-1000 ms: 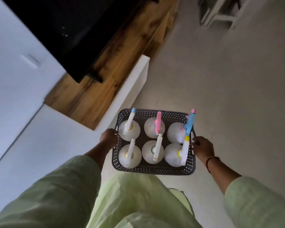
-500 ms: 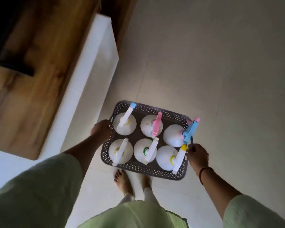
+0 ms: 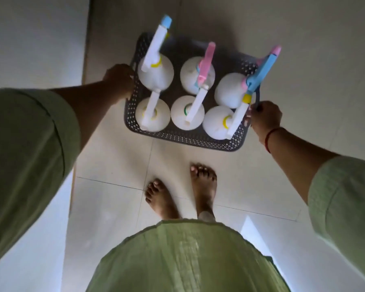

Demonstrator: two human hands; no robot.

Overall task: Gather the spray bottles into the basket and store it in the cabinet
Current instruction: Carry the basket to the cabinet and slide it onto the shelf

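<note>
A dark grey perforated basket (image 3: pixel 183 138) hangs above the tiled floor, carried level between both hands. Several white spray bottles stand upright in it in two rows. The back-left bottle (image 3: pixel 156 73) has a white trigger with a blue tip, the back-middle one (image 3: pixel 191 73) a pink trigger, the right ones blue and white triggers. My left hand (image 3: pixel 119 80) grips the basket's left handle. My right hand (image 3: pixel 264 116) grips the right handle.
A white cabinet side (image 3: pixel 36 39) runs along the left, close to the basket's left edge. Light floor tiles (image 3: pixel 251 182) spread below and to the right. My bare feet (image 3: pixel 181 197) stand just behind the basket, above my green garment.
The view has tilted down: the wooden top and dark screen have left the frame. The basket now sits lower and further ahead, over the floor, with both feet in view.
</note>
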